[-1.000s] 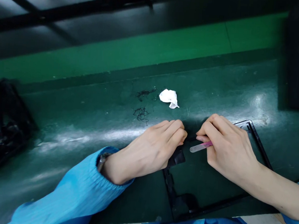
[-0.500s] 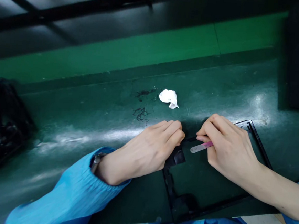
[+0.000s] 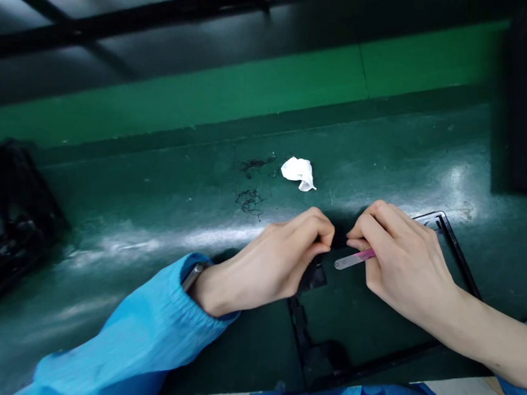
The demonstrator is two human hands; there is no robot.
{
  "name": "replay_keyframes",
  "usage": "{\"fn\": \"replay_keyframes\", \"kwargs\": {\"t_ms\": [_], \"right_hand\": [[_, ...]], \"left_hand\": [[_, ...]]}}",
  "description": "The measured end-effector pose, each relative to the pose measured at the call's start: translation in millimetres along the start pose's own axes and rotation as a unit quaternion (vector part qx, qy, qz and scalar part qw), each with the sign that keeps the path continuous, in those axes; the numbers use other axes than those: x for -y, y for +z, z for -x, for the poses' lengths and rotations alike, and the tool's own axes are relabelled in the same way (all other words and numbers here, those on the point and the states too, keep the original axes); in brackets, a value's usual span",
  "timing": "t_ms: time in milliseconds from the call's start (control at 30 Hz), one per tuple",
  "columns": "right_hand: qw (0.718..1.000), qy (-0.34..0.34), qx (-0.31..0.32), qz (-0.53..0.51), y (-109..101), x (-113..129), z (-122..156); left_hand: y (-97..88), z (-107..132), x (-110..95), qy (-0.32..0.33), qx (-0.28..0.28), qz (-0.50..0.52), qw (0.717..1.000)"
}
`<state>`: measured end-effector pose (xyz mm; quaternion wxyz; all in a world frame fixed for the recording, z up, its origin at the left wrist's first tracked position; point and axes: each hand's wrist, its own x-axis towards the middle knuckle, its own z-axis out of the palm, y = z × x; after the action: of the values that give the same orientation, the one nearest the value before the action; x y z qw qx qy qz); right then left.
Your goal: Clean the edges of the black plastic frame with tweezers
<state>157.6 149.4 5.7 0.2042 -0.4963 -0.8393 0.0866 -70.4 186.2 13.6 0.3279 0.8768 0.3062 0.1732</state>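
A black rectangular frame (image 3: 461, 262) lies flat on the dark green work surface (image 3: 152, 225) in front of me. My left hand (image 3: 277, 259) rests at the frame's far left corner with its fingers curled and pinched together; what they hold is hidden. My right hand (image 3: 400, 257) is closed on a slim pink-handled tool (image 3: 354, 259), whose pale tip points left over the frame's top edge. The two hands sit a finger's width apart. Both arms wear blue sleeves.
A crumpled white wipe (image 3: 298, 171) lies beyond the hands. Dark scraps (image 3: 249, 199) are scattered to its left. A black heap of parts (image 3: 2, 213) sits at the far left. A brighter green strip (image 3: 253, 93) runs behind the surface.
My left hand has lifted its knuckles and curled its fingers tighter at the frame's corner, and the forearm has shifted slightly right. The right hand and tool have stayed put.
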Motion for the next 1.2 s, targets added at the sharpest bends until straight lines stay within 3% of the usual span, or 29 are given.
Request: {"fn": "replay_keyframes", "kwargs": {"t_ms": [167,367,600,767,967,1200], "right_hand": [[1.000,-0.007,0.000,0.011,0.1,0.0,-1.1],[1.000,-0.004,0.001,0.010,0.6,-0.1,0.5],[1.000,-0.005,-0.005,0.005,0.1,-0.3,-1.2],[1.000,-0.006,-0.006,0.007,0.5,0.3,-1.1],[1.000,-0.005,-0.005,0.005,0.6,1.3,-1.1],[1.000,0.000,0.004,0.007,0.4,0.3,-0.2]], "left_hand": [[-15.6,0.1,11.3,-0.001,0.012,0.022,1.000],[-13.9,5.2,14.0,0.043,0.003,-0.010,0.999],[-13.3,6.6,6.7,0.110,0.012,-0.150,0.982],[-5.2,3.6,4.7,0.120,0.023,-0.214,0.969],[-4.3,2.7,3.2,0.054,0.043,-0.098,0.993],[-18.7,2.7,11.2,0.004,0.036,0.012,0.999]]}}
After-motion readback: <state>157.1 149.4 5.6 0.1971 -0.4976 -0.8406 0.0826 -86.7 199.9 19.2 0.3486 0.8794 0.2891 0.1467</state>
